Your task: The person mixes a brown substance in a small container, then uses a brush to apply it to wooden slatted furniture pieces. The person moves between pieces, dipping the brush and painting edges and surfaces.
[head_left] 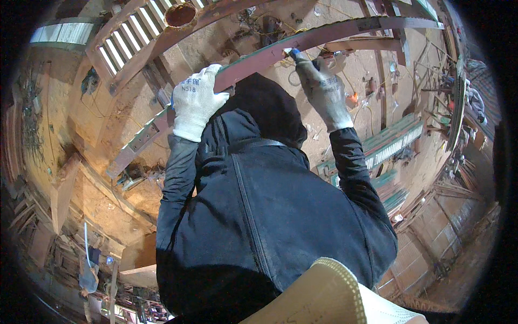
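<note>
A long reddish-brown metal beam (259, 58) runs slantwise across the view, from the lower left to the upper right. My left hand (195, 102), in a white knitted glove, grips the beam left of the middle, its thumb lying toward the near edge. My right hand (322, 89), in a grayish-white glove, is raised by the beam's near side, fingers pinched together. A small pale tip shows at these fingers, close against the beam's face; what it belongs to is too small to tell. A dark hood and jacket cover the middle of the view.
At the upper left lies a rusty frame (156, 40) with a slatted panel and a round hole. Greenish metal bars (396, 139) are stacked at the right. Thin cables and small scraps litter the brown floor (345, 116). A wooden-looking block (137, 254) stands at the lower left.
</note>
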A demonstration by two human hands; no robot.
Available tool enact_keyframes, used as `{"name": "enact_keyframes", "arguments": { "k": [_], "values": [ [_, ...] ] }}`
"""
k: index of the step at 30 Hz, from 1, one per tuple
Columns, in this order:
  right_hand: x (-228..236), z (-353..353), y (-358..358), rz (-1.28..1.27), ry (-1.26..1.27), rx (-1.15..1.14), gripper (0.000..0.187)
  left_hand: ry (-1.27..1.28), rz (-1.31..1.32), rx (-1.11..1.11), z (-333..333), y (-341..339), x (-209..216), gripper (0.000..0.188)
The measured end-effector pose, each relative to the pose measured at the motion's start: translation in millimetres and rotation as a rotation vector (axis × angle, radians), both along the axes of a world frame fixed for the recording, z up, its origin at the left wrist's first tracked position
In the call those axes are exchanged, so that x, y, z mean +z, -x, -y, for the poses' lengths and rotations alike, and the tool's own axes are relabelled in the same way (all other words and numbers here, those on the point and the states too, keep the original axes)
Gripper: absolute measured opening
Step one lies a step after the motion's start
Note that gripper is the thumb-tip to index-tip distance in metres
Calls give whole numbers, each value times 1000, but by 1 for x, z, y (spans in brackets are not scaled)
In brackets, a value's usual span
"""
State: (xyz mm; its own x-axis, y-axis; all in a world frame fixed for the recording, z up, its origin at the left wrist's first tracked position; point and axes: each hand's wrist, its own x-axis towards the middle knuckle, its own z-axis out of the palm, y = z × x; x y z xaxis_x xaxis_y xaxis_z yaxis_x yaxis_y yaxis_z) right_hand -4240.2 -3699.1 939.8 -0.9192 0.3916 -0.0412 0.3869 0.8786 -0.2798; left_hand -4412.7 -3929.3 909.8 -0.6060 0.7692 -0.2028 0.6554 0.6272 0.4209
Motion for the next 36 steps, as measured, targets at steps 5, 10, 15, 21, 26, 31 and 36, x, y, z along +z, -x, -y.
{"name": "enact_keyframes", "arguments": {
  "k": [5, 10, 15, 21, 26, 31, 36],
  "values": [
    [8, 3, -6, -69, 116, 47, 36, 2, -34, 19, 1, -5, -1, 60],
    [-2, 0, -5, -45, -2, 29, 33, -12, -72, 13, 1, -7, -2, 60],
    [10, -14, -6, -71, 89, 11, 30, -34, -216, -6, 8, -13, -12, 61],
    [6, -25, -19, -66, 88, 44, 36, -159, -263, 6, 6, -21, -11, 66],
    [4, -20, -20, 4, -13, 68, 18, 109, -97, -4, 0, -23, 1, 70],
    [19, -21, -17, -137, 160, 53, 11, -119, -176, -12, 11, -26, -12, 73],
    [4, -16, -29, -39, 77, 82, 16, 12, -122, 3, 5, -32, -1, 72]
  ]
}}
